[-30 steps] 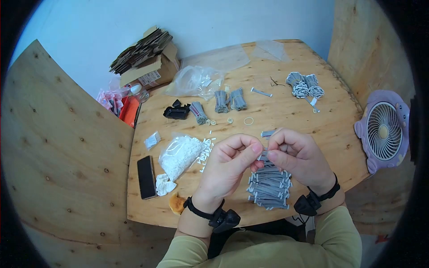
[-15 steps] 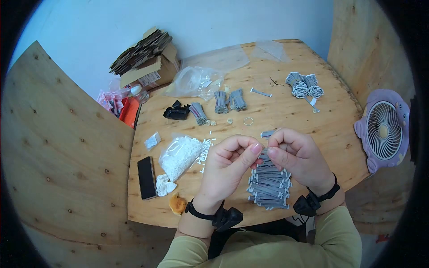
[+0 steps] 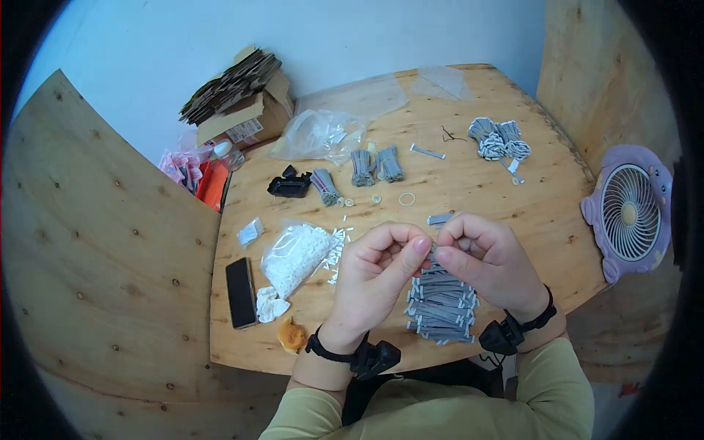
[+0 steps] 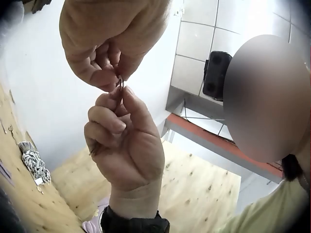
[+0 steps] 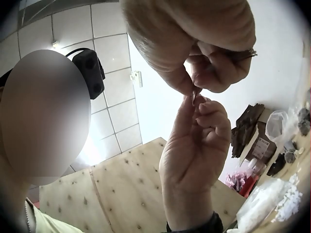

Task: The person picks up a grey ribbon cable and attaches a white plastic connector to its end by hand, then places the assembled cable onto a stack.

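In the head view, my left hand [image 3: 375, 279] and right hand [image 3: 493, 262] meet fingertip to fingertip above a pile of short grey flat cables [image 3: 441, 312] with white end connectors. Between thumbs and forefingers they pinch a thin cable [image 4: 121, 84], seen as narrow dark strands in the left wrist view. The right wrist view shows a small sliver of the cable [image 5: 194, 99] between the fingertips, while most of it is hidden. Other fingers of both hands curl in toward the palms. Just beyond the hands lies another short cable piece [image 3: 439, 219].
A bag of small white parts [image 3: 297, 257] has spilled some at left, near a phone [image 3: 240, 292] and a bread-like piece [image 3: 292, 335]. Farther back lie cable bundles [image 3: 362, 168], a black holder [image 3: 290, 183] and a cardboard box [image 3: 264, 121]. A fan [image 3: 628, 213] stands right.
My hands stay nearly in place. The left fingers have shifted slightly, and the pale end that showed between the fingertips a second ago is now mostly covered.
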The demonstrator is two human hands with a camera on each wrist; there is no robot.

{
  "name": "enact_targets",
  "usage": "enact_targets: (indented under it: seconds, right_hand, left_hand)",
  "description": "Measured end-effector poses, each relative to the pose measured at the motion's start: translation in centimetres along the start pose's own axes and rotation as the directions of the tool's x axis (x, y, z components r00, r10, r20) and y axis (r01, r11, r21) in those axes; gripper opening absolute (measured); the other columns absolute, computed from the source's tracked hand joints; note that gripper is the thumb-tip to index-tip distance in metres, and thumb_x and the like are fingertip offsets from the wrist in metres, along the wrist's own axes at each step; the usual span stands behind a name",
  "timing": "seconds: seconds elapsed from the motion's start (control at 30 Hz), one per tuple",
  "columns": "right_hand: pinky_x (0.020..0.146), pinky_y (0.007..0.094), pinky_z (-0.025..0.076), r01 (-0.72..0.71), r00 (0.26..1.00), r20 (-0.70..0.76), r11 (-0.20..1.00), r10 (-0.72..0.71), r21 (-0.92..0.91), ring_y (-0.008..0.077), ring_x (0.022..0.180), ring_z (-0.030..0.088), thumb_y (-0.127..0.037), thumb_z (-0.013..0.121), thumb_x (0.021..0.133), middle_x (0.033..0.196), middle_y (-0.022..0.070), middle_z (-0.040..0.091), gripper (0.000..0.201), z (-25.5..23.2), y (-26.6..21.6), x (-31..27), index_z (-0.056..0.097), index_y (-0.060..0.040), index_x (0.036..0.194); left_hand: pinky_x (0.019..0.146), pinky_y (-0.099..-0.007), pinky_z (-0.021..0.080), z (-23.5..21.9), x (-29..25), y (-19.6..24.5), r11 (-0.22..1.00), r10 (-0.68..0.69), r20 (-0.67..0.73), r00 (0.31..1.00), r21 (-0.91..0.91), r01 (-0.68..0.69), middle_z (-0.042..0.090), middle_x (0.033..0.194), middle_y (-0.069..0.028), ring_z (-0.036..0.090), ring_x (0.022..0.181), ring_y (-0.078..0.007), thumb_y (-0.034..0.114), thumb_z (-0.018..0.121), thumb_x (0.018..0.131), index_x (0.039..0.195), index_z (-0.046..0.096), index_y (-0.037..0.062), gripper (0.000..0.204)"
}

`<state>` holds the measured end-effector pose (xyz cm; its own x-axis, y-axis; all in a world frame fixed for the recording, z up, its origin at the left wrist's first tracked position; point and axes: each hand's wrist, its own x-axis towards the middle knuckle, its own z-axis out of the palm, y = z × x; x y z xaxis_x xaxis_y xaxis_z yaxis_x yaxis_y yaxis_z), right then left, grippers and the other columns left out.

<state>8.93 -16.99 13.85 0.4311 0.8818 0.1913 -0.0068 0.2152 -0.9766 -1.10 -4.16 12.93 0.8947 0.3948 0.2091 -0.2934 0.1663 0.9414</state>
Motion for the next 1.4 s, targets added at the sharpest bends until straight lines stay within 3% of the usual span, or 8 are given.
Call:
enact_targets:
  seconds: [0.27,0.37,0.47,0.73,1.4]
  right_hand:
    - [0.055,0.016,0.038,0.019,1.0,-0.022,1.0,-0.02,-0.019,0.0031,0.068,0.05,-0.01,0.05,0.083,0.076,0.0023,0.055,0.009,-0.11,-0.31,0.08,0.048,-0.0007,0.085]
    - [0.056,0.0167,0.038,0.037,0.999,-0.019,0.998,-0.036,0.056,0.003,0.068,0.048,-0.009,0.05,0.082,0.079,0.0014,0.051,0.008,0.04,-0.36,0.12,0.048,-0.0009,0.083]
    - [0.058,0.0173,0.038,0.152,0.988,0.016,0.987,-0.153,0.043,0.0038,0.067,0.046,-0.008,0.05,0.082,0.083,0.001,0.043,0.007,-0.13,-0.02,0.27,0.047,-0.0013,0.081]
    - [0.059,0.0188,0.039,0.083,0.994,0.066,0.994,-0.088,0.069,0.006,0.067,0.045,-0.007,0.051,0.081,0.085,0.0021,0.037,0.008,-0.34,-0.13,0.23,0.046,-0.0016,0.078]
    - [0.065,0.019,0.037,0.106,0.994,0.026,0.994,-0.107,0.04,0.0065,0.074,0.041,-0.006,0.051,0.08,0.086,0.0031,0.035,0.006,-0.37,-0.07,-0.1,0.046,-0.0016,0.078]
  left_hand:
    - [0.061,-0.0174,0.044,-0.11,-0.04,0.36,0.999,-0.007,0.04,0.999,-0.037,0.008,0.058,0.078,-0.003,0.053,0.069,-0.0057,0.006,0.054,0.08,0.093,0.055,-0.0009,0.015]
    - [0.06,-0.0178,0.045,-0.44,0.14,0.21,0.997,-0.033,0.056,0.998,-0.075,0.037,0.058,0.078,-0.0041,0.054,0.069,-0.0065,0.005,0.054,0.079,0.095,0.055,-0.0008,0.016]
    - [0.059,-0.0176,0.044,-0.76,0.3,0.17,0.98,-0.095,0.074,0.993,-0.171,0.107,0.058,0.077,-0.0048,0.054,0.067,-0.0072,0.005,0.054,0.079,0.094,0.055,-0.0007,0.016]
    - [0.055,-0.0172,0.044,-0.62,0.31,0.2,0.916,-0.213,0.129,0.968,-0.318,0.244,0.058,0.074,-0.0052,0.054,0.063,-0.0077,0.007,0.054,0.08,0.093,0.055,-0.001,0.016]
    - [0.054,-0.0178,0.042,0.03,-0.07,0.19,0.938,-0.178,0.099,0.979,-0.284,0.199,0.057,0.074,-0.0055,0.053,0.064,-0.0078,0.005,0.054,0.079,0.093,0.055,-0.0008,0.015]
